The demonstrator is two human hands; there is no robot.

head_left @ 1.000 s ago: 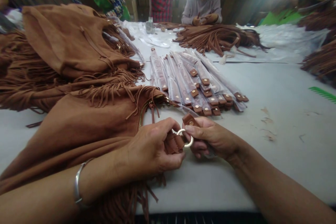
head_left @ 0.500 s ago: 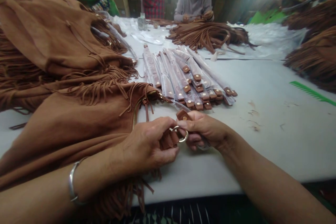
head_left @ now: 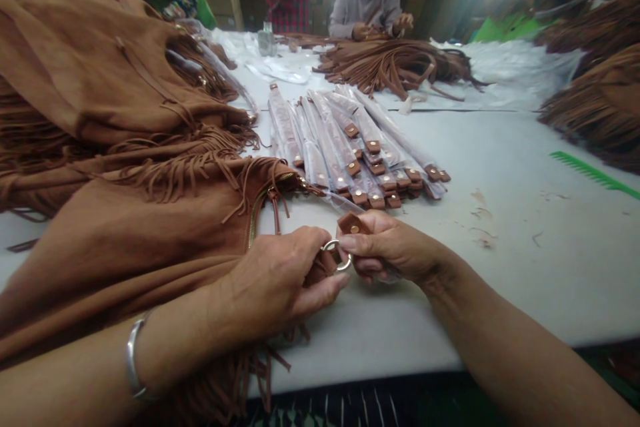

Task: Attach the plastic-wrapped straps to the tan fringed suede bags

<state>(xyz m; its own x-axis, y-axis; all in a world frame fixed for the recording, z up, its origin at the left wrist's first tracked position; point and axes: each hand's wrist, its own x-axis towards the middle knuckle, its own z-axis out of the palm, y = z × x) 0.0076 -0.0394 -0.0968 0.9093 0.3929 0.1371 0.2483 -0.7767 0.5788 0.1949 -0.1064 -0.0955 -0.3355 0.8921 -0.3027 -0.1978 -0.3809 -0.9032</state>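
Pale grey, the work table [head_left: 505, 167] is extending under everything I am handling. On its left half, the fringed suede bag [head_left: 130, 220] is lying with its zipped opening facing me and slanting toward my hands; its fringe is hanging at the near edge. Beyond my hands, the pile of wrapped straps [head_left: 320, 140] is lying with its riveted ends pointing mostly toward my side.

My left hand [head_left: 280, 270] is closing on a folded leather tab [head_left: 318, 271], which is extending rightward from the curled fingers. Whether this tab is joining the bag, I cannot tell; my hand is hiding the run between them. My right hand [head_left: 397, 243] is pinching a strap end [head_left: 349, 221] between thumb and fingers. The long axis of that end is running leftward and slightly away from me, its free tip projecting past the thumb.

The metal ring [head_left: 345, 267] is sitting between the two grips, passing through the tab on its left side. Its right side is meeting the right thumb, just below the strap end, so both hands are lying close to it. The ring is standing tilted, its opening partly showing. Above it, the small rivet [head_left: 354, 229] is facing upward on the leather.
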